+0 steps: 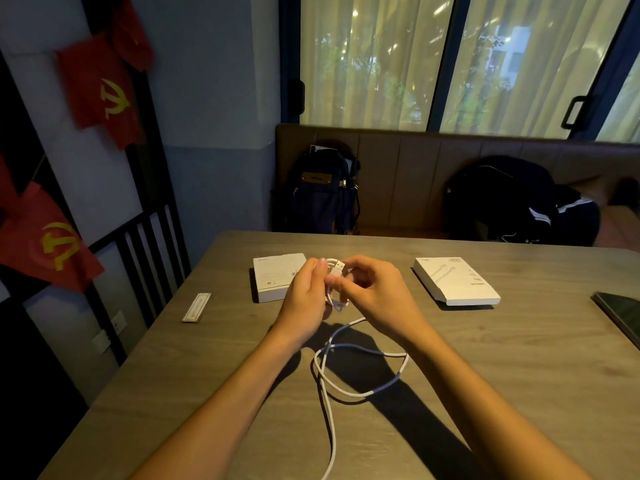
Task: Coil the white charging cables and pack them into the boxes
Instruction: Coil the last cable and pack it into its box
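A white charging cable (360,393) lies in loose loops on the wooden table (519,358) and trails off the near edge. Its plug end and a few small turns are pinched between my two hands above the table's middle. My left hand (306,299) grips the small coil, thumb up beside the plug. My right hand (375,292) holds the same cable end from the right. A white box (273,277) sits just behind my left hand, partly hidden by it. A second white box (455,280) lies to the right, apart from both hands.
A small white label strip (196,307) lies at the table's left. A dark phone (620,315) rests at the right edge. Behind the table, two dark backpacks (325,192) (502,199) stand on a bench. A black railing (145,251) runs along the left.
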Action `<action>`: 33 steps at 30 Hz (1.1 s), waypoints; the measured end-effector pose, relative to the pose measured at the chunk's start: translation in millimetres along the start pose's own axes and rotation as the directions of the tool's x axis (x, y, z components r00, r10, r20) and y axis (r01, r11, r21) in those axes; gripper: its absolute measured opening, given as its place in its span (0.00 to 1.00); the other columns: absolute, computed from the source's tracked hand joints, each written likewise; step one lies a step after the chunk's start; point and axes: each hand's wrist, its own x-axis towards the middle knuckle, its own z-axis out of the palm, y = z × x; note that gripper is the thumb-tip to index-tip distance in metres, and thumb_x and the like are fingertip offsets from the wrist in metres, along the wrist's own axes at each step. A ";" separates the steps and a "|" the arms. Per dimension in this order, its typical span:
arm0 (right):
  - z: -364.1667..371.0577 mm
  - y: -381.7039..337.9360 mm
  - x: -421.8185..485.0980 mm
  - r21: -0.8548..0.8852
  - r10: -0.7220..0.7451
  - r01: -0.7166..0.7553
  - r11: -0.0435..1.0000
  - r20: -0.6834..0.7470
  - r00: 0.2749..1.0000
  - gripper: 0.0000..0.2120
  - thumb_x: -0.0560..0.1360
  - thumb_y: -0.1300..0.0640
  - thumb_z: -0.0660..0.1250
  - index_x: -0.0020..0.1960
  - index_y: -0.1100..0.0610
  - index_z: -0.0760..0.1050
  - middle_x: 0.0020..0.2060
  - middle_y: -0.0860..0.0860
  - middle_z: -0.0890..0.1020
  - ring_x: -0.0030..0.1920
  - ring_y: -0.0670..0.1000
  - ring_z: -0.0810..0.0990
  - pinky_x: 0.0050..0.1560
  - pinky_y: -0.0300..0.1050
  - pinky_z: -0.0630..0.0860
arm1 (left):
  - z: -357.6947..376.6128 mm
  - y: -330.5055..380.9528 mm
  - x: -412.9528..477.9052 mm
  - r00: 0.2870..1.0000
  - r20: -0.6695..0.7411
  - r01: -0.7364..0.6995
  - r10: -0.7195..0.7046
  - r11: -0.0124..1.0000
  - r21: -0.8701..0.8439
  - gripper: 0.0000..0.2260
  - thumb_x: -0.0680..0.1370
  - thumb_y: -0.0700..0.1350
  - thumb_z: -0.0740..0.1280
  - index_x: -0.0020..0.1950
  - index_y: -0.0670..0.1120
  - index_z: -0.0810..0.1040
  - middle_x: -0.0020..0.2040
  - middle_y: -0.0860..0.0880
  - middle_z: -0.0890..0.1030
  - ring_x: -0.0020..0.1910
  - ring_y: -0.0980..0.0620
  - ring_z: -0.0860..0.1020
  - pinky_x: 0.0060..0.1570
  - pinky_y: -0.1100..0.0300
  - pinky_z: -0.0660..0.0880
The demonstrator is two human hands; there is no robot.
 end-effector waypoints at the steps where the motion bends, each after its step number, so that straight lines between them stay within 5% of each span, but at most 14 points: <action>1: 2.4 1.5 -0.9 -0.079 -0.011 0.007 0.997 -0.050 0.999 0.14 0.76 0.47 0.71 0.57 0.54 0.80 0.39 0.44 0.82 0.39 0.42 0.79 0.38 0.33 0.74 | 1.4 -0.1 -0.4 1.000 0.012 0.003 -0.003 1.000 -0.004 0.17 0.87 0.55 0.51 0.52 0.48 0.74 0.51 0.40 0.79 0.46 0.43 0.79 0.45 0.55 0.75; 4: 8.4 0.8 -4.0 -0.189 -0.080 0.048 0.981 -0.163 0.983 0.14 0.75 0.47 0.73 0.58 0.49 0.78 0.47 0.43 0.77 0.44 0.38 0.74 0.40 0.28 0.68 | 2.4 0.7 -0.1 0.999 0.028 0.032 -0.030 0.999 -0.040 0.17 0.86 0.56 0.50 0.53 0.47 0.72 0.46 0.43 0.76 0.42 0.53 0.76 0.39 0.64 0.74; 7: 12.0 0.7 -3.3 -0.013 -0.045 0.044 0.999 -0.143 0.989 0.17 0.74 0.52 0.74 0.60 0.47 0.73 0.54 0.44 0.76 0.51 0.40 0.76 0.47 0.31 0.74 | 0.0 0.0 1.1 0.997 0.068 0.045 -0.038 0.993 -0.104 0.19 0.87 0.56 0.51 0.57 0.44 0.73 0.47 0.40 0.76 0.41 0.52 0.75 0.37 0.62 0.71; 12: 4.4 2.3 -0.9 0.292 0.192 -0.188 0.938 0.014 0.981 0.24 0.73 0.58 0.76 0.65 0.49 0.71 0.54 0.45 0.81 0.52 0.43 0.82 0.45 0.33 0.78 | -2.2 0.4 -0.9 0.994 0.103 0.034 -0.026 0.997 -0.073 0.15 0.86 0.57 0.53 0.59 0.53 0.76 0.52 0.41 0.83 0.47 0.47 0.80 0.45 0.52 0.77; 15: -2.8 9.6 2.0 0.247 0.222 -0.246 0.937 0.121 0.967 0.17 0.73 0.62 0.75 0.60 0.51 0.77 0.51 0.48 0.84 0.51 0.47 0.84 0.50 0.43 0.82 | -0.8 -1.5 -2.3 0.990 0.140 -0.022 0.015 0.998 0.053 0.11 0.85 0.56 0.58 0.59 0.54 0.75 0.45 0.48 0.80 0.39 0.54 0.76 0.39 0.60 0.74; 18: -7.1 14.3 4.2 0.240 0.267 -0.315 0.918 0.212 0.940 0.15 0.73 0.66 0.73 0.58 0.55 0.78 0.51 0.53 0.85 0.51 0.52 0.85 0.56 0.50 0.83 | 1.7 -2.7 -3.5 0.987 0.155 -0.068 0.049 0.990 0.120 0.08 0.85 0.52 0.60 0.59 0.52 0.75 0.49 0.50 0.81 0.45 0.53 0.81 0.42 0.58 0.81; 20: -10.4 14.1 5.3 0.264 0.288 -0.359 0.895 0.270 0.919 0.16 0.73 0.68 0.73 0.58 0.57 0.78 0.51 0.55 0.85 0.51 0.54 0.86 0.56 0.49 0.83 | 1.8 -1.8 -3.8 0.987 0.155 -0.069 0.052 0.992 0.108 0.07 0.85 0.51 0.62 0.59 0.52 0.76 0.52 0.49 0.82 0.49 0.52 0.83 0.47 0.53 0.84; 24: -16.9 7.2 8.7 0.297 0.319 -0.441 0.847 0.380 0.868 0.15 0.73 0.69 0.72 0.58 0.60 0.79 0.50 0.58 0.85 0.50 0.54 0.86 0.54 0.45 0.83 | -0.8 1.0 -3.8 0.989 0.148 -0.004 0.002 1.000 0.011 0.05 0.85 0.49 0.62 0.56 0.50 0.76 0.50 0.49 0.82 0.43 0.61 0.83 0.39 0.65 0.78; 27: -16.5 9.6 12.5 0.261 0.377 -0.494 0.829 0.391 0.840 0.15 0.72 0.67 0.73 0.58 0.60 0.79 0.52 0.60 0.84 0.56 0.60 0.84 0.62 0.55 0.80 | -0.1 1.2 -3.3 0.990 0.143 0.009 -0.012 1.000 0.024 0.06 0.86 0.48 0.59 0.56 0.52 0.75 0.51 0.50 0.83 0.48 0.53 0.83 0.43 0.60 0.78; 30: -11.9 13.5 12.4 0.283 0.420 -0.512 0.811 0.327 0.846 0.17 0.73 0.66 0.71 0.61 0.57 0.75 0.52 0.60 0.84 0.54 0.58 0.84 0.58 0.52 0.82 | 0.9 1.3 -4.1 0.990 0.130 -0.075 0.062 0.993 0.094 0.04 0.86 0.49 0.60 0.54 0.52 0.73 0.48 0.49 0.81 0.44 0.58 0.81 0.41 0.60 0.79; 33: -6.7 19.9 8.1 0.291 0.353 -0.390 0.874 0.172 0.920 0.15 0.75 0.64 0.70 0.59 0.53 0.75 0.48 0.56 0.85 0.47 0.53 0.86 0.43 0.40 0.82 | 0.4 -0.5 -4.1 0.983 0.168 -0.098 0.074 0.986 0.137 0.05 0.85 0.50 0.60 0.55 0.51 0.74 0.43 0.52 0.78 0.34 0.64 0.75 0.34 0.66 0.72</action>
